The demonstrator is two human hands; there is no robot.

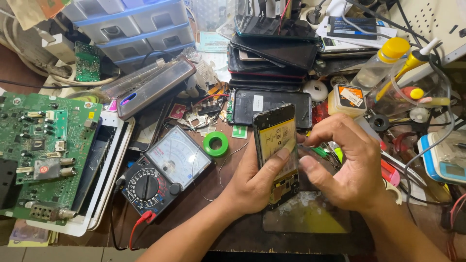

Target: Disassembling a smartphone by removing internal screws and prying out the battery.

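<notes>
My left hand (252, 182) holds an opened phone (275, 140) upright over the workbench, its back cover off and its yellow battery showing; the thumb lies across the battery. My right hand (342, 162) hovers at the phone's right edge with fingers curled, fingertips near the upper right side of the phone. Whether it holds a small tool I cannot tell. Below both hands lies a dark, worn mat (307, 213).
An analog multimeter (162, 170) with a red lead lies to the left, beside a green tape roll (215, 144). A green circuit board (41, 150) sits at far left. Stacked phones (272, 48), drawers (141, 24), bottles (381, 63) and tools (393, 170) crowd the back and right.
</notes>
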